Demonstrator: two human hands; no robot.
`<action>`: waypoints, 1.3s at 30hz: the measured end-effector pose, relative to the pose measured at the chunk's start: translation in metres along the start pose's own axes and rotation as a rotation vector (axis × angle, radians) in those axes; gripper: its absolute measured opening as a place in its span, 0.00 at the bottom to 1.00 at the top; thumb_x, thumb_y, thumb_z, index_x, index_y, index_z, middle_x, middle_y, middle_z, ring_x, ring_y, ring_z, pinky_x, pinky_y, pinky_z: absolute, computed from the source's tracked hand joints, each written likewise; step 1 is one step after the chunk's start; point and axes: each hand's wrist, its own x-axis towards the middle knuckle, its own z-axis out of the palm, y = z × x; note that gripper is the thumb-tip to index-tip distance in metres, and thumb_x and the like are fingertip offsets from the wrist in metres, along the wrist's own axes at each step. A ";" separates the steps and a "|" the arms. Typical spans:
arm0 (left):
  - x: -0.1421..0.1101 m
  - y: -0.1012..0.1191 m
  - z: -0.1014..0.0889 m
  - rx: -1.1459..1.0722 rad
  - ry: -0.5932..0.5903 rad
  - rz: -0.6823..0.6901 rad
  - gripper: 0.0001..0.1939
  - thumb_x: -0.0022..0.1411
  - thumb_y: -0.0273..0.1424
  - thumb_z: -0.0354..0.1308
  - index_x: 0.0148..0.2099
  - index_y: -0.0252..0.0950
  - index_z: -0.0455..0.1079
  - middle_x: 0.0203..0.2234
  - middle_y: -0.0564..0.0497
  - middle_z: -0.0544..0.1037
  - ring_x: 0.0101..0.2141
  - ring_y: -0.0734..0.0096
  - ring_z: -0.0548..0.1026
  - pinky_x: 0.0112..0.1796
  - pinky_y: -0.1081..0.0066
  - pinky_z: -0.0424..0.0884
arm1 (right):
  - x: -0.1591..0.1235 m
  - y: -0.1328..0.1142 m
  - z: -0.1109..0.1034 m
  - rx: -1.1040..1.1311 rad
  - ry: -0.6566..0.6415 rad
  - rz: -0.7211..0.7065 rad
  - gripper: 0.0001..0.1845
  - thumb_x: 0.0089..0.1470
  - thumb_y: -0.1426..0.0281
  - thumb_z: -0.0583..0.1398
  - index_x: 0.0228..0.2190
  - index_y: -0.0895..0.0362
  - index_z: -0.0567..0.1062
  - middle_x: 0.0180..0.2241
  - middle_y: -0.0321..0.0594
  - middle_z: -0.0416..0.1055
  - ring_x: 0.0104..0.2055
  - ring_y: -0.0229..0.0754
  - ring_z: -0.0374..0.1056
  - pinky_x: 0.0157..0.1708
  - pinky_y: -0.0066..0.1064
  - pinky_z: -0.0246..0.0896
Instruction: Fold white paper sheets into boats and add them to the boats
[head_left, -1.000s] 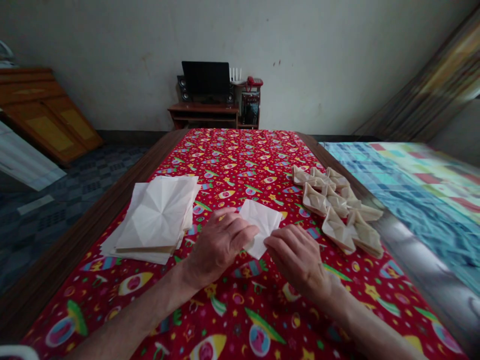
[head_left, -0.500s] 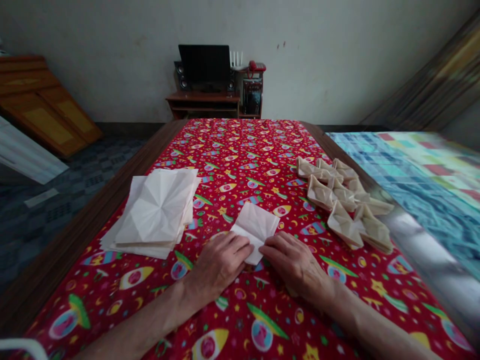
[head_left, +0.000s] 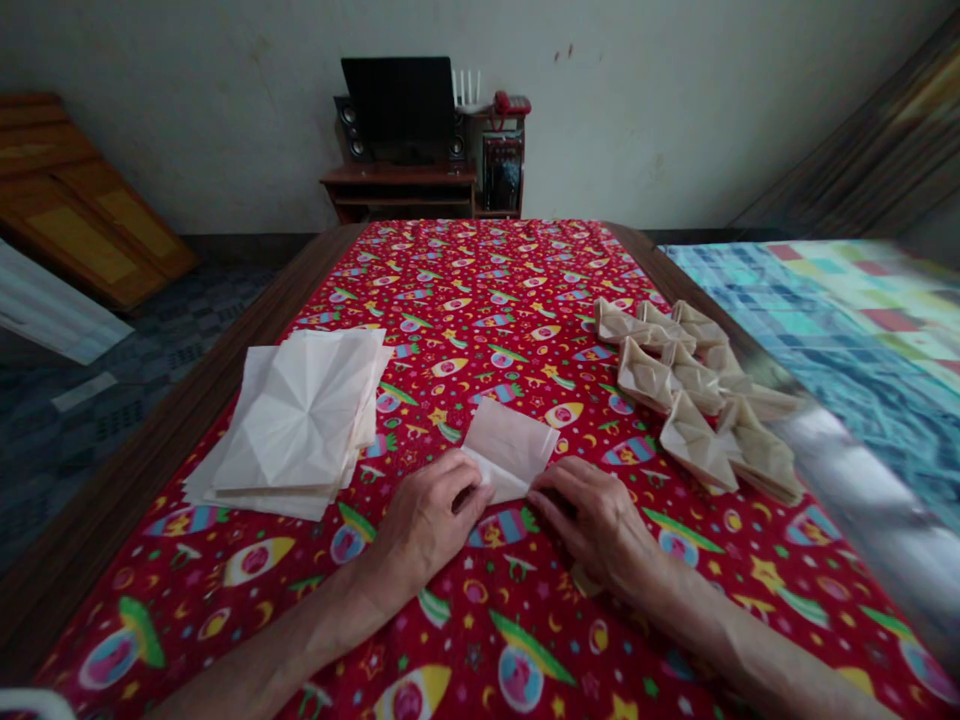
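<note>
A small folded sheet of paper (head_left: 511,436), pale and creased, lies on the red patterned tablecloth in front of me. My left hand (head_left: 441,505) pinches its near left corner between thumb and fingers. At the near right corner, my right hand (head_left: 592,510) also has its fingertips closed on the paper. The near edge is folded upward between the two hands. Left of it rests a stack of creased paper sheets (head_left: 304,410). Several folded paper shapes (head_left: 694,375), beige and pointed, sit in a cluster to the right.
The tablecloth (head_left: 480,300) covers a long table with a dark wooden edge (head_left: 247,320). Beyond its far end stand a monitor (head_left: 399,110) and a red telephone (head_left: 511,103) on a desk. A bed (head_left: 825,330) adjoins the right side, and a wooden cabinet (head_left: 90,210) stands far left.
The paper's near flap, earlier pointing toward me, is now folded up, leaving a straight near edge. My left hand has turned to a thumb-and-finger pinch. The view has shifted slightly.
</note>
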 end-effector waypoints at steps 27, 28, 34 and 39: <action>0.007 -0.002 0.001 0.022 -0.025 -0.013 0.11 0.61 0.25 0.53 0.27 0.36 0.58 0.27 0.55 0.64 0.27 0.76 0.65 0.28 0.75 0.62 | -0.014 -0.008 0.000 -0.407 -0.130 -0.261 0.19 0.59 0.76 0.50 0.51 0.65 0.67 0.30 0.44 0.67 0.31 0.43 0.62 0.26 0.33 0.61; 0.007 -0.002 0.001 0.017 -0.021 -0.011 0.11 0.61 0.25 0.54 0.27 0.36 0.58 0.27 0.56 0.64 0.27 0.76 0.65 0.28 0.75 0.62 | -0.014 -0.009 0.001 -0.409 -0.129 -0.262 0.19 0.59 0.76 0.50 0.51 0.65 0.67 0.30 0.43 0.67 0.31 0.42 0.62 0.27 0.33 0.62; 0.009 -0.002 0.001 0.033 -0.040 -0.026 0.11 0.61 0.24 0.54 0.27 0.36 0.58 0.27 0.55 0.64 0.28 0.76 0.65 0.29 0.75 0.62 | -0.013 -0.010 0.000 -0.426 -0.134 -0.262 0.18 0.58 0.77 0.51 0.49 0.66 0.68 0.29 0.43 0.66 0.30 0.42 0.61 0.26 0.33 0.61; 0.008 -0.003 0.001 0.038 -0.037 -0.020 0.10 0.60 0.24 0.54 0.27 0.36 0.58 0.27 0.55 0.64 0.28 0.76 0.65 0.29 0.74 0.62 | -0.014 -0.009 0.001 -0.429 -0.146 -0.264 0.20 0.57 0.77 0.52 0.51 0.67 0.66 0.30 0.44 0.67 0.31 0.43 0.62 0.28 0.33 0.62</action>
